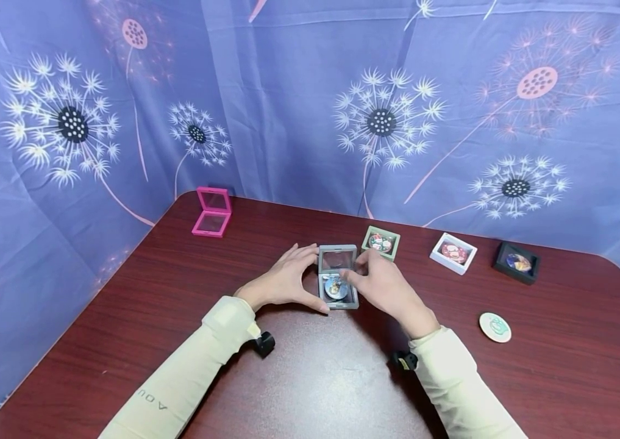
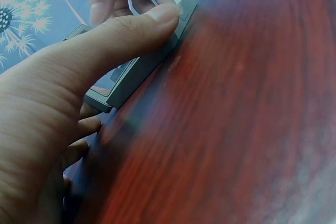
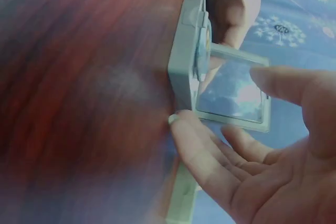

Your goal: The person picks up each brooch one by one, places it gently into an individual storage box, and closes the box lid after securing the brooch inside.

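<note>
Blue dandelion curtain point(image 1: 282, 110) behind red-brown table point(image 1: 315, 378). Clock taken from the grey case, mid-table. Left hand point(image 1: 288, 281) at 9: grip around the case's left side, thumb at front corner, fingers at the back. Right hand point(image 1: 386, 283) at 3: grip loosely bent, thumb apart from fingers, holding nothing. Grey case point(image 1: 337, 259) stands open, lid up at 12. Pink case point(image 1: 215, 212), open, at 10. Green case point(image 1: 384, 231) at 2, white case point(image 1: 444, 262) between 2 and 3, black case point(image 1: 509, 274) at 3. Blue round badge point(image 1: 336, 289) inside grey case; pale badge point(image 1: 495, 327) loose between 3 and 4.
</note>
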